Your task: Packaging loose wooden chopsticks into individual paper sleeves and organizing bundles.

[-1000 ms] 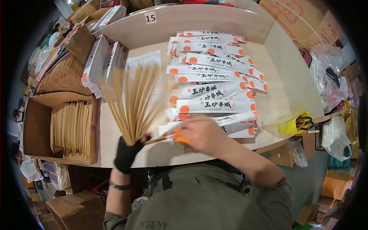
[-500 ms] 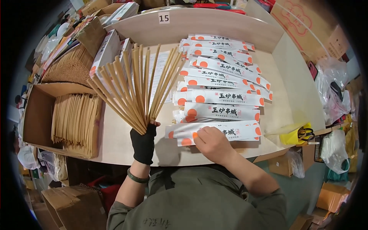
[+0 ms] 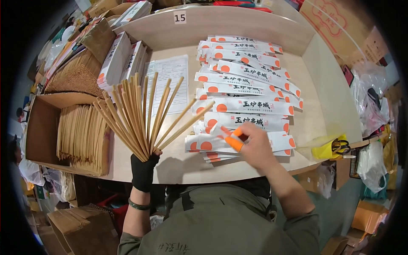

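Note:
A fanned bundle of wooden chopsticks rises from my left hand, which wears a black fingerless glove and is closed round their lower ends. Two of the chopsticks lean far out to the right. My right hand has orange covers on its thumb and a finger. It hovers over the nearest white paper sleeves, its fingers apart and their tips blurred by motion. Printed paper sleeves with orange dots lie overlapped in a long column on the right of the table.
At the left stands a cardboard box of chopsticks, with more packed in another box behind it. Bundles of sleeves lean beside a printed sheet. Scissors sit in a yellow holder at the right edge. A raised panel borders the back.
My left hand has moved left and slightly down with the chopsticks, which have spread wider. The right hand has lifted off the nearest sleeve, moved right, and its fingers have parted.

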`<state>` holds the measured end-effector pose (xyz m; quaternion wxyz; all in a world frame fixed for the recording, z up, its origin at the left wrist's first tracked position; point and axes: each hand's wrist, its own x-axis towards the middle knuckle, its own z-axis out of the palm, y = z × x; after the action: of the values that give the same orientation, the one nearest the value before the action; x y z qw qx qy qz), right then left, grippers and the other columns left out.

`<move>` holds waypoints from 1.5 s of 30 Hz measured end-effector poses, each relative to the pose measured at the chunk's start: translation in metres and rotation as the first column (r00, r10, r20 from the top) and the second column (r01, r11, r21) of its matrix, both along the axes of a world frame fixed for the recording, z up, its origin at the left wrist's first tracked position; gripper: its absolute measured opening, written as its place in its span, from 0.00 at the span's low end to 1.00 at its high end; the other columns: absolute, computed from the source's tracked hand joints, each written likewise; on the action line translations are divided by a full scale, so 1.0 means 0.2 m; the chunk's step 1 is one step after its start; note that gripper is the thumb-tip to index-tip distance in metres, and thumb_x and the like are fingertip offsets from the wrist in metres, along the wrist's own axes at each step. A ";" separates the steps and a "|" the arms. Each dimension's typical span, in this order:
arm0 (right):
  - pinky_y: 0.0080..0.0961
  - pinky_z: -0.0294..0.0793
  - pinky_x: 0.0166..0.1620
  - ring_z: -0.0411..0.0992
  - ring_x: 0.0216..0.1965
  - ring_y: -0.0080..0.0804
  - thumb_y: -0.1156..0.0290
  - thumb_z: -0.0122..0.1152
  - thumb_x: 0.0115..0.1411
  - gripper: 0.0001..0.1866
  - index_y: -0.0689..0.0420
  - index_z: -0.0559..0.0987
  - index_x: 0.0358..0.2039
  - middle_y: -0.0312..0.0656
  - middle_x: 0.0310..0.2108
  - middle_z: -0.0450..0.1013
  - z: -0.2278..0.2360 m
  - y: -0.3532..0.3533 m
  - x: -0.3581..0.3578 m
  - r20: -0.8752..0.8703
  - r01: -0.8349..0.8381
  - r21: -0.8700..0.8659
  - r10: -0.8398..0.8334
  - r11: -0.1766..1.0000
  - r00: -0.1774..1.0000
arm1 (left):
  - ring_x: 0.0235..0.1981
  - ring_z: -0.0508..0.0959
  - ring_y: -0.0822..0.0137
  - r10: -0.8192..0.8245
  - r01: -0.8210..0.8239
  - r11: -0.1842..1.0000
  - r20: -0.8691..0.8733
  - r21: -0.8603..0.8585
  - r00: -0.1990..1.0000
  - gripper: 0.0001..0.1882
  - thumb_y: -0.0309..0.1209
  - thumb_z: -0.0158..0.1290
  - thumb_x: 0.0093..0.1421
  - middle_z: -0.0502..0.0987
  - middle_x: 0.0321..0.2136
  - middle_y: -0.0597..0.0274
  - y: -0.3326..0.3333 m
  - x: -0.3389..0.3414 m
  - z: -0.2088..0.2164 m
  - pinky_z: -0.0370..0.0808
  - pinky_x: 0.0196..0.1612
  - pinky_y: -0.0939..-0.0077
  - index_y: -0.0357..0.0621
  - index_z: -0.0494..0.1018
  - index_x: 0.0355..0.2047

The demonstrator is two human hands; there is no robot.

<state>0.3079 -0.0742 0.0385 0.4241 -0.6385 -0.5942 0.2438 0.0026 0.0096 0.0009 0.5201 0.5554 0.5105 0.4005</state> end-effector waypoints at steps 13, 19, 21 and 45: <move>0.25 0.69 0.32 0.68 0.27 0.29 0.74 0.69 0.45 0.08 0.61 0.78 0.26 0.38 0.24 0.71 0.09 0.02 0.13 0.218 -0.191 -0.003 0.187 0.981 0.958 | 0.25 0.75 0.70 -0.293 0.240 0.941 -0.213 -0.240 0.932 0.06 0.22 0.52 0.51 0.74 0.23 0.61 0.08 -0.18 0.10 0.74 0.31 0.75 0.36 0.72 0.31; 0.31 0.69 0.33 0.70 0.30 0.37 0.67 0.67 0.44 0.13 0.58 0.78 0.30 0.39 0.28 0.72 0.16 0.16 -0.18 0.620 -0.488 0.250 0.249 0.837 0.744 | 0.46 0.76 0.63 -0.213 0.273 0.961 0.516 -0.042 0.830 0.20 0.39 0.52 0.63 0.75 0.46 0.52 -0.06 0.37 0.10 0.73 0.50 0.68 0.34 0.70 0.46; 0.31 0.69 0.34 0.70 0.31 0.37 0.66 0.66 0.44 0.14 0.58 0.78 0.31 0.40 0.30 0.72 0.15 0.18 -0.15 0.691 -0.503 0.166 0.264 0.848 0.673 | 0.46 0.76 0.64 -0.162 0.139 0.987 0.442 0.085 0.882 0.13 0.35 0.52 0.63 0.75 0.46 0.50 0.01 0.43 0.14 0.74 0.48 0.69 0.36 0.70 0.39; 0.16 0.61 0.27 0.60 0.24 0.15 0.75 0.68 0.52 0.09 0.62 0.75 0.23 0.30 0.22 0.65 0.14 0.06 0.02 -0.365 0.059 -0.197 -0.129 0.979 0.922 | 0.25 0.71 0.75 -0.002 -0.002 0.999 0.109 0.033 0.994 0.09 0.29 0.57 0.57 0.73 0.25 0.65 0.03 0.02 -0.01 0.67 0.29 0.83 0.40 0.69 0.33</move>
<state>0.3109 -0.0627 0.0657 0.4812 -0.6439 -0.4456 0.3941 0.0070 0.0147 -0.0004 0.5380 0.5412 0.4747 0.4386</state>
